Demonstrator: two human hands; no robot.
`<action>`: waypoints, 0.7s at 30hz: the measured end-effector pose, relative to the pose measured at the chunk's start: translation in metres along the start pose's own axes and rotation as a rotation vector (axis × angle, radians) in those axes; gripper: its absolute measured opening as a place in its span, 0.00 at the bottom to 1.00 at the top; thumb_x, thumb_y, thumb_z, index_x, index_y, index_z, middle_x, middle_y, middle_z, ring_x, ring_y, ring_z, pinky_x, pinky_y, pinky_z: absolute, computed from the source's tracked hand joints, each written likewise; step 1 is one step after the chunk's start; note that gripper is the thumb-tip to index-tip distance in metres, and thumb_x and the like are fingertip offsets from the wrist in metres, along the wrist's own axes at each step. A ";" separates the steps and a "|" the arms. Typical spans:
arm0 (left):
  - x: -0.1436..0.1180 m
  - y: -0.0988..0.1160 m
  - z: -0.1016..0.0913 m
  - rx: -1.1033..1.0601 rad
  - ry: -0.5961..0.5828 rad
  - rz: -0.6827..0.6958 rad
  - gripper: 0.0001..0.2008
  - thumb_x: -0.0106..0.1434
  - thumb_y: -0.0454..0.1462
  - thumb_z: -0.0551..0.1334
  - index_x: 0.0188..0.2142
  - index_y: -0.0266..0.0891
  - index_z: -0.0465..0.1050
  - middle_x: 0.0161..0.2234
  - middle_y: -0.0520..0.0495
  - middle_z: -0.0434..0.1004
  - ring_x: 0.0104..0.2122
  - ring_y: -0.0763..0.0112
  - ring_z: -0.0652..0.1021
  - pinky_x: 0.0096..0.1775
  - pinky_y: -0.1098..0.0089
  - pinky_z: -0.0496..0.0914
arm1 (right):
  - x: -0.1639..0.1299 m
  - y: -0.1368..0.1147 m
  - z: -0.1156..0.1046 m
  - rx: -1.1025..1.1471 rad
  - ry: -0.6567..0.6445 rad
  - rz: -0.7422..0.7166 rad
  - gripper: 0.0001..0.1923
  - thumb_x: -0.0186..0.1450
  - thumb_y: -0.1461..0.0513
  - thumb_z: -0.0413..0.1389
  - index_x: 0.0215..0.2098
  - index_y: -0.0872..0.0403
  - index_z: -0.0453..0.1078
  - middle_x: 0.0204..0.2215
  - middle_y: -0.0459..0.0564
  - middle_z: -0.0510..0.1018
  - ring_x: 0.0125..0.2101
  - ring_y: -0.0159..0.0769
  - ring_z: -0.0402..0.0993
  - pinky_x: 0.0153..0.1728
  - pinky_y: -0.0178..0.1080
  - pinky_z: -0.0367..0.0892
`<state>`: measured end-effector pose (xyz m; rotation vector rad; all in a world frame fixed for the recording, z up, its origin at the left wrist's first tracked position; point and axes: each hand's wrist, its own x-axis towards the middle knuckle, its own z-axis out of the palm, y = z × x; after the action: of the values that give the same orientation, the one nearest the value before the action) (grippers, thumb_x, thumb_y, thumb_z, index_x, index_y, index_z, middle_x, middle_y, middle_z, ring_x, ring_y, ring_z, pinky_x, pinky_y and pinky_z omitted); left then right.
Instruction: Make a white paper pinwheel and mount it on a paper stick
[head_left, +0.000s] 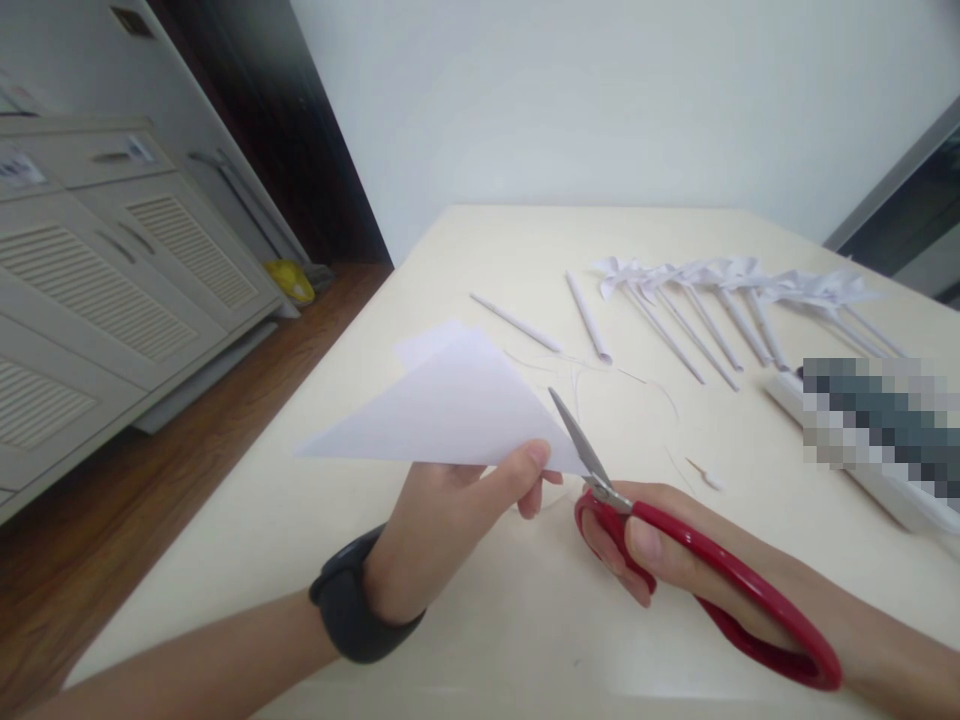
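A white sheet of paper folded into a triangle (442,405) is pinched near its right corner by my left hand (480,490), thumb on top. My right hand (667,550) grips red-handled scissors (720,555). The scissor blades meet the paper's right corner, with one blade showing above it; the other blade is mostly hidden. Behind the triangle lies another piece of white paper (424,347), partly covered. Beyond the scissors, loose thread (576,385) and a needle (631,376) rest on the table.
Several paper pinwheels (697,285) with rolled sticks lie at the back right of the table (465,250). Two rolled paper tubes (516,322) lie left of them. A small pointed item with a white end (709,478) and a white box-like object (862,470), partly blurred out, are at right.
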<state>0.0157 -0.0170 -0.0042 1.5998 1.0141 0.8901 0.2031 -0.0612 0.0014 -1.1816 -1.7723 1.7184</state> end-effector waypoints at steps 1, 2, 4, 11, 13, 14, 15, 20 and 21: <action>0.000 0.000 0.000 0.011 -0.004 -0.002 0.17 0.61 0.36 0.53 0.15 0.40 0.60 0.18 0.53 0.66 0.27 0.70 0.73 0.41 0.68 0.65 | 0.000 -0.002 0.000 0.005 -0.005 0.019 0.22 0.63 0.45 0.40 0.24 0.54 0.53 0.22 0.44 0.57 0.25 0.31 0.54 0.29 0.35 0.55; 0.000 0.000 0.000 0.015 -0.006 -0.001 0.17 0.60 0.36 0.53 0.15 0.40 0.60 0.18 0.53 0.66 0.27 0.70 0.73 0.41 0.68 0.65 | 0.000 -0.005 0.000 0.008 -0.006 0.037 0.22 0.62 0.45 0.40 0.24 0.54 0.53 0.22 0.44 0.58 0.26 0.31 0.54 0.29 0.35 0.55; 0.001 -0.001 0.000 0.009 -0.006 0.003 0.17 0.60 0.36 0.54 0.15 0.40 0.60 0.18 0.54 0.67 0.27 0.70 0.73 0.41 0.68 0.65 | -0.001 -0.010 -0.001 0.017 -0.007 0.055 0.22 0.62 0.45 0.41 0.24 0.54 0.53 0.22 0.44 0.58 0.26 0.31 0.55 0.28 0.35 0.54; 0.000 -0.002 0.001 0.007 0.002 -0.001 0.17 0.61 0.37 0.54 0.15 0.39 0.61 0.19 0.54 0.68 0.28 0.71 0.73 0.42 0.69 0.64 | 0.000 -0.005 0.000 -0.011 0.016 0.030 0.23 0.63 0.45 0.40 0.23 0.54 0.53 0.20 0.42 0.56 0.23 0.30 0.53 0.26 0.34 0.52; -0.001 -0.003 0.001 0.009 -0.006 -0.007 0.18 0.61 0.37 0.54 0.15 0.39 0.61 0.19 0.53 0.68 0.28 0.71 0.73 0.42 0.68 0.64 | 0.001 0.002 0.001 -0.007 0.022 0.007 0.23 0.63 0.45 0.40 0.23 0.54 0.53 0.19 0.43 0.57 0.23 0.30 0.54 0.25 0.34 0.53; -0.001 -0.003 0.001 0.010 -0.011 -0.011 0.18 0.61 0.38 0.54 0.15 0.39 0.61 0.19 0.54 0.69 0.28 0.71 0.73 0.42 0.68 0.64 | 0.002 0.005 0.001 -0.002 0.023 -0.003 0.22 0.63 0.45 0.40 0.22 0.54 0.53 0.19 0.43 0.58 0.23 0.30 0.55 0.25 0.34 0.54; -0.001 -0.003 0.001 0.011 -0.014 -0.016 0.18 0.61 0.38 0.54 0.15 0.39 0.60 0.20 0.54 0.69 0.28 0.71 0.73 0.43 0.68 0.63 | 0.002 0.008 0.001 0.004 0.024 -0.011 0.22 0.63 0.45 0.40 0.22 0.53 0.53 0.19 0.43 0.58 0.23 0.30 0.56 0.25 0.34 0.54; -0.002 -0.005 0.000 0.004 -0.020 -0.005 0.18 0.62 0.38 0.54 0.16 0.39 0.61 0.20 0.54 0.69 0.28 0.71 0.73 0.43 0.69 0.63 | 0.001 0.013 0.002 0.023 0.023 -0.016 0.22 0.63 0.46 0.41 0.22 0.54 0.55 0.18 0.43 0.60 0.22 0.30 0.59 0.23 0.33 0.56; -0.002 -0.006 0.000 -0.004 -0.022 -0.003 0.18 0.62 0.38 0.54 0.16 0.39 0.61 0.20 0.54 0.68 0.28 0.72 0.73 0.42 0.69 0.63 | 0.001 0.013 0.003 0.018 0.026 -0.019 0.22 0.63 0.46 0.42 0.22 0.54 0.55 0.18 0.43 0.60 0.21 0.30 0.59 0.23 0.33 0.56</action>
<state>0.0143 -0.0178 -0.0100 1.6013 0.9981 0.8705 0.2045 -0.0638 -0.0113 -1.1706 -1.7442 1.6966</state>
